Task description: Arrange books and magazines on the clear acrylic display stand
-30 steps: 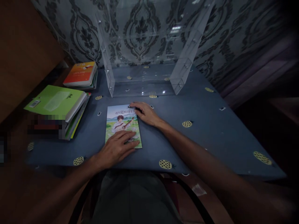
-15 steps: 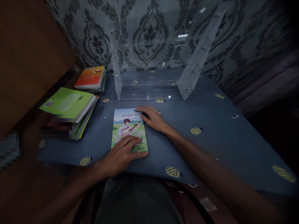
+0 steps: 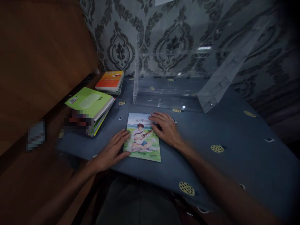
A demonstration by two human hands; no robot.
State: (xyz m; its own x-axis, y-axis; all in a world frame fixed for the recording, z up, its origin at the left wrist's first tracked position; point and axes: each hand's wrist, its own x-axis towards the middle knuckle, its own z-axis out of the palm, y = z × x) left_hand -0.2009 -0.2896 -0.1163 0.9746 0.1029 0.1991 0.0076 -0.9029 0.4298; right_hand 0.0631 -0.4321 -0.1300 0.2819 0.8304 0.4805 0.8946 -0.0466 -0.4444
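A thin book (image 3: 142, 140) lies flat near the table's front edge, its cover showing a figure with a guitar on green grass. My left hand (image 3: 114, 148) is at the book's left edge, fingers stretched out and thumb near the lower left corner. At the upper right part of the cover rests my right hand (image 3: 165, 127), its fingers extended over the title and slightly bent. Neither hand grips the book. Part of the title is hidden under the right fingers.
A stack of books with a green one (image 3: 90, 101) on top sits at the left, and a stack topped by an orange book (image 3: 110, 80) behind it. A clear acrylic rack (image 3: 208, 100) stands at the back, before a patterned wall (image 3: 173, 43). Pineapple-print cloth (image 3: 236, 165) covers the table.
My left hand has slid off the lower cover to the book's left edge, uncovering the picture. My right hand reaches a little further over the cover. The view has turned left.
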